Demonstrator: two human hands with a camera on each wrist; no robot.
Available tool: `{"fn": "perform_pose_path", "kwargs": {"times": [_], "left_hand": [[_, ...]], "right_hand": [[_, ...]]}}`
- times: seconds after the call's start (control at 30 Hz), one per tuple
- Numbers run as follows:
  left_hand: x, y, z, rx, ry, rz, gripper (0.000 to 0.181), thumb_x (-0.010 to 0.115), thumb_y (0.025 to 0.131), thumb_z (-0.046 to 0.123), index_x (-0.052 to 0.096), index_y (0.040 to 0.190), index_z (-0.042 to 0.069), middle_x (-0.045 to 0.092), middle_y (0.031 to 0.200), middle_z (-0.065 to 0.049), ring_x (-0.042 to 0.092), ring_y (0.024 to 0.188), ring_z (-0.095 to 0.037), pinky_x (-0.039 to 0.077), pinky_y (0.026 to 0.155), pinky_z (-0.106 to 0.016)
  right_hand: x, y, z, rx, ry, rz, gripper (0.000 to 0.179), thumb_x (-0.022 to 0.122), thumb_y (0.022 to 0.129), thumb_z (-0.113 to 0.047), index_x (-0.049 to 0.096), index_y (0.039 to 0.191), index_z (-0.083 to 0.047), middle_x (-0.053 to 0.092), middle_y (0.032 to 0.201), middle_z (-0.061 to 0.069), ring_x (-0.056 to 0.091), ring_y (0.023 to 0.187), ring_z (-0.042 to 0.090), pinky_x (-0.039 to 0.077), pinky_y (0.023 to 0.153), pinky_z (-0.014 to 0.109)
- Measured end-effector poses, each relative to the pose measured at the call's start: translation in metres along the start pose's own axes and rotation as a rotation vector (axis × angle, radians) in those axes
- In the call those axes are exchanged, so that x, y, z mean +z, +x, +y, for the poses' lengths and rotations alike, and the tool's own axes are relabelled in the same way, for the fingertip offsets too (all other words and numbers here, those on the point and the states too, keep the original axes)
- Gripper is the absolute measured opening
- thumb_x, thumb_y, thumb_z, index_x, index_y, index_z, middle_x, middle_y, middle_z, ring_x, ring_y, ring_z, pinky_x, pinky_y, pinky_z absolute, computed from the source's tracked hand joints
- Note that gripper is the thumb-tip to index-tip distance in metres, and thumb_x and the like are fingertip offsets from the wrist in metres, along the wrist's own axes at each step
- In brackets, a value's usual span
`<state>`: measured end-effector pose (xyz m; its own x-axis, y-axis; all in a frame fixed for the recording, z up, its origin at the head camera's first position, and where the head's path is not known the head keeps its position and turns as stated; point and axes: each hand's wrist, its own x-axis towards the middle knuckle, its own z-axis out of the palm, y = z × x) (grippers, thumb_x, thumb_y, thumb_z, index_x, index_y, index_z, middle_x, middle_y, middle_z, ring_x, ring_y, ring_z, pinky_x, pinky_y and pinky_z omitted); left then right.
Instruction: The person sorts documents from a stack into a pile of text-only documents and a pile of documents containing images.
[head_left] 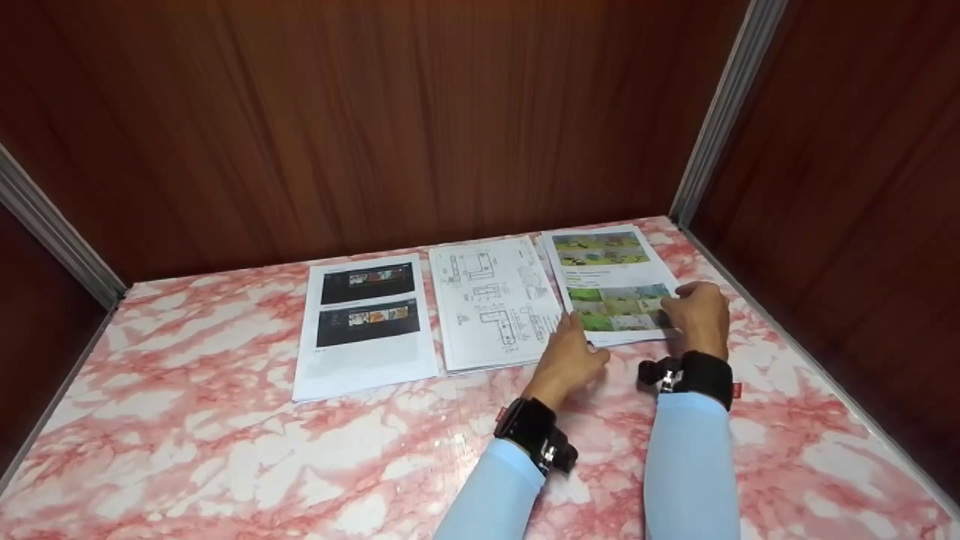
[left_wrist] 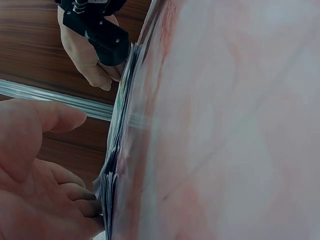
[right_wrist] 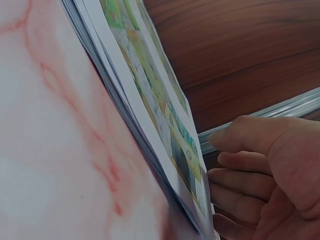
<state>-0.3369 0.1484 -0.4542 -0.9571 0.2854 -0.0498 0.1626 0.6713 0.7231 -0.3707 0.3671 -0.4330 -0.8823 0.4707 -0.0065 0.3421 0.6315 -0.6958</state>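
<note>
A stack of papers [head_left: 611, 304] printed with green landscape pictures lies at the right of the table. My left hand [head_left: 568, 358] is at its lower left corner, over the edge of the middle stack [head_left: 480, 341] with line drawings. In the left wrist view the fingers [left_wrist: 75, 192] reach the paper edges, the thumb held apart. On the other side, my right hand [head_left: 701, 311] touches the right edge of the picture stack. The right wrist view shows its fingertips [right_wrist: 220, 192] along the sheets, loosely bent, without a pinch. Some sheets there are slightly uneven.
A third stack [head_left: 367, 367] with two dark printed screens lies at the left. All rest on a pink and white marbled table [head_left: 300, 457]. Brown wood panels [head_left: 360, 127] stand behind and at both sides, joined by metal corner strips [head_left: 724, 105].
</note>
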Motion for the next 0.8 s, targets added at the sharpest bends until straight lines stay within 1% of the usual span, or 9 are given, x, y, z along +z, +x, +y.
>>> {"fn": "perform_pose_path", "kwargs": {"times": [0.17, 0.4, 0.5, 0.67, 0.8], "left_hand": [[-0.0004, -0.0002, -0.0008, 0.022, 0.017, 0.002, 0.08, 0.058, 0.083, 0.035, 0.021, 0.145, 0.002, 0.021, 0.153, -0.016, 0.023, 0.14, -0.027, 0.021, 0.115, -0.032], [-0.0011, 0.0005, -0.0006, 0.012, 0.007, -0.001, 0.082, 0.06, 0.082, 0.036, 0.02, 0.146, 0.004, 0.02, 0.154, -0.014, 0.023, 0.14, -0.026, 0.021, 0.115, -0.031], [-0.0022, 0.0005, -0.0005, 0.008, 0.011, -0.007, 0.082, 0.059, 0.082, 0.036, 0.019, 0.146, 0.004, 0.018, 0.154, -0.013, 0.022, 0.141, -0.025, 0.02, 0.115, -0.031], [-0.0027, 0.0003, -0.0006, 0.006, 0.004, -0.017, 0.082, 0.058, 0.082, 0.036, 0.018, 0.147, 0.004, 0.015, 0.154, -0.015, 0.02, 0.141, -0.026, 0.019, 0.115, -0.031], [-0.002, -0.0002, -0.0017, 0.006, -0.027, -0.023, 0.082, 0.059, 0.083, 0.035, 0.018, 0.147, 0.006, 0.016, 0.155, -0.013, 0.019, 0.142, -0.025, 0.018, 0.115, -0.032]], "right_hand": [[0.0004, 0.0003, -0.0001, -0.022, -0.016, 0.027, 0.043, 0.058, 0.083, -0.027, 0.059, 0.118, -0.003, 0.061, 0.117, 0.018, 0.055, 0.105, 0.035, 0.042, 0.091, 0.045], [0.0004, 0.0008, -0.0023, -0.028, -0.025, 0.048, 0.042, 0.058, 0.083, -0.029, 0.061, 0.116, -0.004, 0.062, 0.115, 0.017, 0.056, 0.103, 0.034, 0.043, 0.09, 0.044], [0.0, 0.0011, -0.004, -0.038, -0.01, 0.052, 0.041, 0.058, 0.082, -0.027, 0.061, 0.117, -0.005, 0.061, 0.116, 0.016, 0.056, 0.104, 0.033, 0.043, 0.09, 0.043], [-0.0007, 0.0026, -0.0056, -0.064, 0.056, 0.075, 0.037, 0.059, 0.082, -0.021, 0.059, 0.115, -0.006, 0.06, 0.116, 0.015, 0.055, 0.103, 0.029, 0.043, 0.087, 0.039], [0.0003, 0.005, -0.0054, -0.067, 0.146, 0.104, 0.037, 0.064, 0.083, -0.022, 0.059, 0.117, -0.007, 0.061, 0.114, 0.014, 0.057, 0.098, 0.024, 0.043, 0.08, 0.031]]}}
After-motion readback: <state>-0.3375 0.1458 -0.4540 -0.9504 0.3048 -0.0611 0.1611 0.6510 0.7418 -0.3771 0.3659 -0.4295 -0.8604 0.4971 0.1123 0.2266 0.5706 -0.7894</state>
